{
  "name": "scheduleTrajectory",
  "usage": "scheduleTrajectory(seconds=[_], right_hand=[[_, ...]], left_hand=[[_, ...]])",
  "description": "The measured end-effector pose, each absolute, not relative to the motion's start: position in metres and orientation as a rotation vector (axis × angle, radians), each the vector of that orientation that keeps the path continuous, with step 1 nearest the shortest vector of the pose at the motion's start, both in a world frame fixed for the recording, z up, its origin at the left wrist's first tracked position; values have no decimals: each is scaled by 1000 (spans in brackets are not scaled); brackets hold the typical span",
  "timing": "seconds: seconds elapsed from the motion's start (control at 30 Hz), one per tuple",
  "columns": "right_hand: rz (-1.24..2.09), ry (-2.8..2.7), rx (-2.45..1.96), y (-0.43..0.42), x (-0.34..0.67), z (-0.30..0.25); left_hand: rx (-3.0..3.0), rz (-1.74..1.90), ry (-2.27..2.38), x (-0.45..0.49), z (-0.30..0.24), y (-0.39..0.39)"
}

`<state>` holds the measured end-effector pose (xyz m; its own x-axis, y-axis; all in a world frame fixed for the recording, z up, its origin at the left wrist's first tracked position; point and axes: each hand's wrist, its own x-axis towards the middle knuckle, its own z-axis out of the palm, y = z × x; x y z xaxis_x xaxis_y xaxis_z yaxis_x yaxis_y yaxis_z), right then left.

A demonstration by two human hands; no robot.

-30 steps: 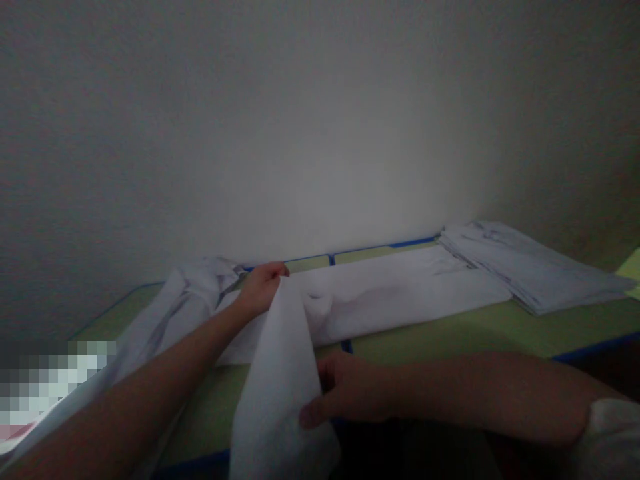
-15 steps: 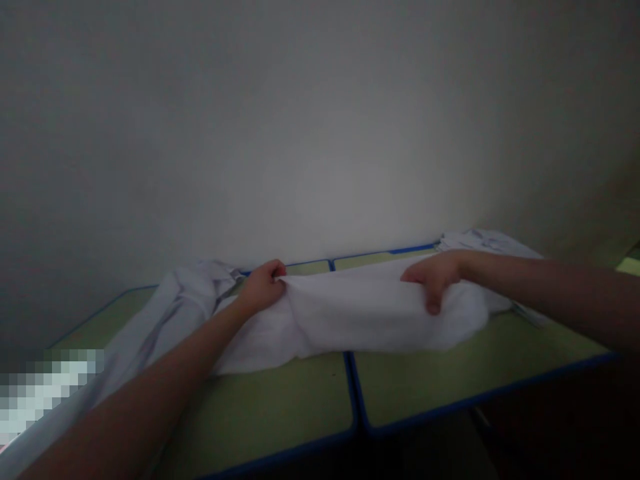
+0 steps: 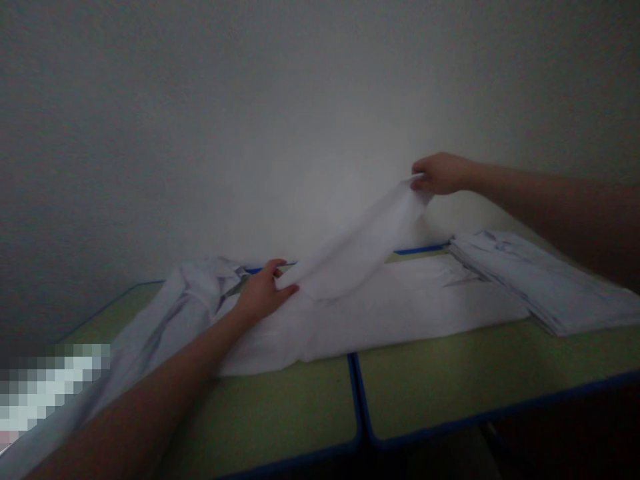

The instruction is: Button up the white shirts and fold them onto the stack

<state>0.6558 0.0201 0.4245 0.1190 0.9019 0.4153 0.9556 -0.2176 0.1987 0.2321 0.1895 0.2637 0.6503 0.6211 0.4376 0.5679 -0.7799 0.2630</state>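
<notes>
Cloth [image 3: 357, 243] of white colour lies along two green tabletops [image 3: 280, 427] with blue edges in the head view, and its upper layer rises at a slant to the right hand [image 3: 443, 173], whose fingers and thumb are clamped on the raised end. The left hand [image 3: 263, 290] touches the cloth's left part; whether it grips, I cannot tell. A folded white stack [image 3: 540, 287] lies at the right end, crumpled white fabric [image 3: 170, 300] at the left.

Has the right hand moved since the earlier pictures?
Yes, up: the right hand now shows above the table's far edge, in front of the wall, holding white cloth; in both earlier pictures it showed below that edge.
</notes>
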Motion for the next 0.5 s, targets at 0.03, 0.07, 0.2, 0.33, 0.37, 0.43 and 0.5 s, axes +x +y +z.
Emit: scheduleTrajectory(seconds=[0.03,0.07,0.2,0.33,0.37,0.43,0.5], right_hand=[[-759,-1869,-2221,28,652,426],[-800,-1860,-2181,36,647,426],[-877,-1867,-1997,56,615,433],[-958,-1867,-1844,34,582,448],[-987,-1873,-1827,21,579,450],[-1073,-1895,-1810,-11,580,447],[-1172,-1938,-1812,-47,593,432]], left_hand=[[2775,899,944,231,264,183],[2806,946,817,232,265,174],[2627,406,145,252,262,129],[1773,122,205,295,246,118],[1580,98,261,306,242,123],[1327,41,379,326,235,136],[1240,31,486,341,227,149]])
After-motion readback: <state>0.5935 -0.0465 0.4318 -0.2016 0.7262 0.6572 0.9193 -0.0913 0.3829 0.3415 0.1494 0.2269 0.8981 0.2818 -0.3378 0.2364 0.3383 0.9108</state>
